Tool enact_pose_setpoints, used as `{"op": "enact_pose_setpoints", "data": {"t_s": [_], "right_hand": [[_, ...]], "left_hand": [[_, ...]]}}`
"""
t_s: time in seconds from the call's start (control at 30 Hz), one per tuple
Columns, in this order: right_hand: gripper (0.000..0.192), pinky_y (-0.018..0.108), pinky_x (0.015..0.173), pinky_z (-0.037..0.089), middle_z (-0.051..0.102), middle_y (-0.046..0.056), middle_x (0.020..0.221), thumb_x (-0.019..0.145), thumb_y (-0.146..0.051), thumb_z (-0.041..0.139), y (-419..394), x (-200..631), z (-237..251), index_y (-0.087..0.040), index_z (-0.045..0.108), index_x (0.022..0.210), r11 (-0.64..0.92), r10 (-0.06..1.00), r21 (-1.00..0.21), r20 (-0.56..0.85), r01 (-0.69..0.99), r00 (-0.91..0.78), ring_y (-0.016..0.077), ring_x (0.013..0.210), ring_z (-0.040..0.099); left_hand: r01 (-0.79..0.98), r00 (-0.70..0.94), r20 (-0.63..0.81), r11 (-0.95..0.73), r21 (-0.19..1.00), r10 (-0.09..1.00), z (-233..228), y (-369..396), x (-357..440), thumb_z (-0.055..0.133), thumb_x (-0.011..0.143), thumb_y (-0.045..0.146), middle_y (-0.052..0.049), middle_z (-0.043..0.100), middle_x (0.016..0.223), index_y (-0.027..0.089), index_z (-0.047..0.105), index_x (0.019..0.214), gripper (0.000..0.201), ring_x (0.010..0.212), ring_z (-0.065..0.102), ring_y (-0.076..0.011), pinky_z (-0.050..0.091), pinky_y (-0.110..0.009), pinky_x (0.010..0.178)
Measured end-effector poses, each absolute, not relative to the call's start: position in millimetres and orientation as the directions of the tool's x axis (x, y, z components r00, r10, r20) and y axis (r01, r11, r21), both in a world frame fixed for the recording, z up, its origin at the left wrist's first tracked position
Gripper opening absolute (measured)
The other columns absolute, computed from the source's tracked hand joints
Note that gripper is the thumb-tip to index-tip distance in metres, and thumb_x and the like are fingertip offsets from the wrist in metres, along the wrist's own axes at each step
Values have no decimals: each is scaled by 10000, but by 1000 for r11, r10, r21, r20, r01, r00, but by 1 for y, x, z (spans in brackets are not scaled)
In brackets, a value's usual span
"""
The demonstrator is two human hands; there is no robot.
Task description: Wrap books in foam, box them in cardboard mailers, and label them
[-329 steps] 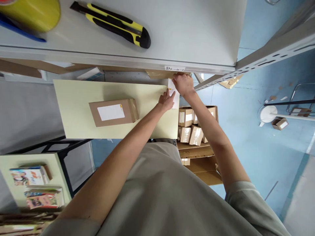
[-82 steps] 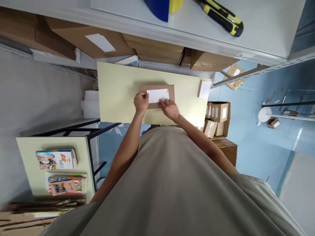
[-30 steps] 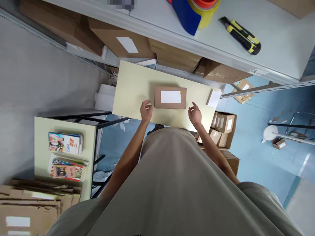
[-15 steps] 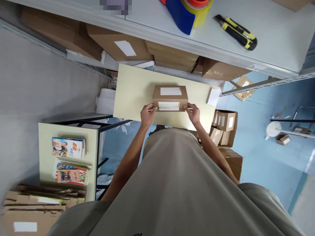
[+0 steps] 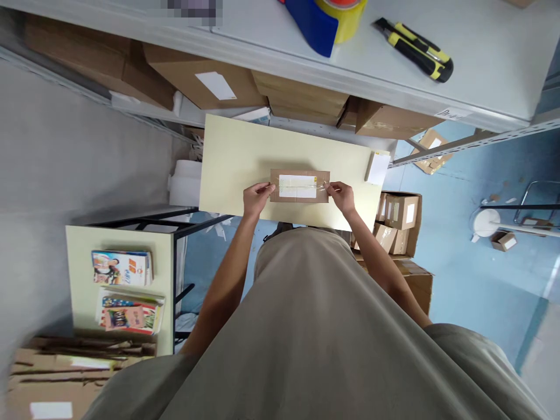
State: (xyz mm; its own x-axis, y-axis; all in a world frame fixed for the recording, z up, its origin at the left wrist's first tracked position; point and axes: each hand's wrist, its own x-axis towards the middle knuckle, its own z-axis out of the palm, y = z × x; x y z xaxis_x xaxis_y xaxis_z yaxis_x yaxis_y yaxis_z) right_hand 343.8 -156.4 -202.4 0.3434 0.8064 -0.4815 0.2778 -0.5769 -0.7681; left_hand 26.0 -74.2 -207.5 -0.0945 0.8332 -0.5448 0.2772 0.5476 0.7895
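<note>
A brown cardboard box (image 5: 275,195) is between my hands, over the pale yellow tabletop (image 5: 236,154). One face, with a white label (image 5: 297,182) under clear tape, points up at me. My left hand (image 5: 257,198) is closed on the box's left end, thumb and fingers pinched at the edge. At the opposite end, my right hand (image 5: 342,196) pinches the box's right edge near shiny tape. Whether the underside rests on the tabletop is hidden.
Above the table, a grey shelf (image 5: 280,49) carries a yellow-black utility knife (image 5: 415,49) and a blue tape dispenser (image 5: 312,26). A white pad (image 5: 377,168) lies at the table's right. Left stands a side table (image 5: 83,239) with magazines (image 5: 120,267). Boxes (image 5: 401,213) fill a carton at right.
The box has tipped, so only one labelled face shows now where two showed before. Both hands have stayed at its ends. The view has shifted slightly.
</note>
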Motion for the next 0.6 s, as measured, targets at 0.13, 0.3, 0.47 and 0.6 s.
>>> {"op": "enact_pose_setpoints", "data": {"t_s": [0.13, 0.3, 0.47, 0.6], "right_hand": [[782, 444, 953, 667, 859, 162, 1196, 883, -841, 782, -159, 348, -199, -154, 809, 1256, -605, 783, -761, -516, 236, 347, 295, 1034, 818], [870, 435, 995, 671, 817, 214, 1380, 866, -869, 776, -179, 338, -198, -139, 790, 1339, -617, 758, -766, -518, 180, 396, 311, 1169, 805], [810, 452, 1002, 685, 820, 201, 1392, 828, -827, 842, -188, 321, -201, -159, 811, 1285, -608, 752, -789, -536, 88, 384, 327, 1188, 816], [767, 485, 995, 699, 811, 180, 1403, 810, -811, 874, -193, 308, -198, -191, 840, 1261, -592, 761, -800, -512, 103, 398, 360, 1194, 826]], "left_hand": [[218, -29, -596, 587, 779, 802, -204, -74, 23, 959, 747, 623, -164, 845, 1295, 165, 847, 1223, 670, 1206, 794, -305, 662, -389, 983], [184, 99, -591, 569, 801, 800, -201, -86, 18, 954, 729, 676, -151, 837, 1355, 184, 831, 1246, 725, 1269, 784, -313, 648, -417, 1076], [270, 159, -553, 503, 821, 818, -201, -89, 18, 1012, 627, 633, -132, 869, 1249, 186, 843, 1149, 708, 1179, 802, -352, 656, -454, 1042], [332, 177, -542, 469, 818, 821, -198, -82, 18, 977, 687, 632, -102, 880, 1205, 210, 851, 1136, 630, 1166, 813, -356, 666, -444, 1014]]}}
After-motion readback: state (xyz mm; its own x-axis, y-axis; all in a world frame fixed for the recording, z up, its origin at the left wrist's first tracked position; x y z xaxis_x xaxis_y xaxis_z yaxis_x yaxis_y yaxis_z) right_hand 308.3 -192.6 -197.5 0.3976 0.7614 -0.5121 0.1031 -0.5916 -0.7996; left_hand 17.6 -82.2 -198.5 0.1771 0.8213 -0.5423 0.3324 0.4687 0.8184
